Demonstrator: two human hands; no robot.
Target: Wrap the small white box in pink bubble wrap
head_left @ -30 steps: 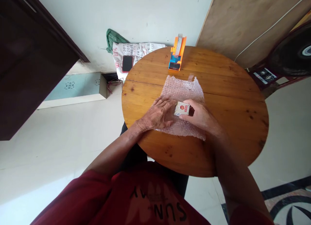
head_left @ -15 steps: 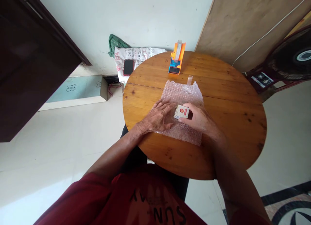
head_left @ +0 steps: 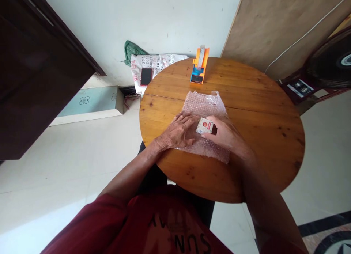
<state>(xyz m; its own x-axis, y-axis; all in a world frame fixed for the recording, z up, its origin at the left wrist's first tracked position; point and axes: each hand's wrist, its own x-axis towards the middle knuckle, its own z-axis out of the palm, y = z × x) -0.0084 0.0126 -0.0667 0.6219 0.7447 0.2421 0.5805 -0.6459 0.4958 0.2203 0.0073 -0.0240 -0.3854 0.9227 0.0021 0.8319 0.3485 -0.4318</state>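
Note:
A sheet of pinkish bubble wrap lies flat on the round wooden table. On its middle sits a small white box with red print, perhaps a cigarette pack. My right hand grips the box from the right, thumb on the near side and fingers on the far side. Flat on the left part of the wrap rests my left hand, its fingers spread and pointing toward the box. Part of the box's right end is hidden by the right hand. A strip of clear tape shows at the wrap's far edge.
An orange and blue tape dispenser stands at the table's far side. Beyond the left far edge are a printed white sack, a phone and a green bag. A fan stands at right.
At the far edge of the bubble wrap, the tape strip that stuck out now looks folded back onto the wrap. Both hands and the box stay about where they were; the view shifts slightly.

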